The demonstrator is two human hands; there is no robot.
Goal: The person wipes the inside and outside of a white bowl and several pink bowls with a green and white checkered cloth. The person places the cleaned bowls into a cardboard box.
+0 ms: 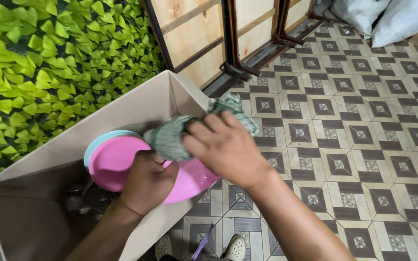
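Wiping pink plate [117,164] at frame centre, above the cardboard box [136,104]: left hand [148,181] clenched on its rim, right hand [223,145] grasping checked cloth [170,137]. We'd steady the rim and sweep outward.

The hands hide much of the pink plate [117,162], and the blue plate [97,142] behind shows only its rim.

An open cardboard box [136,104] stands on patterned floor tiles [359,125] beside a leafy green wall [49,63].
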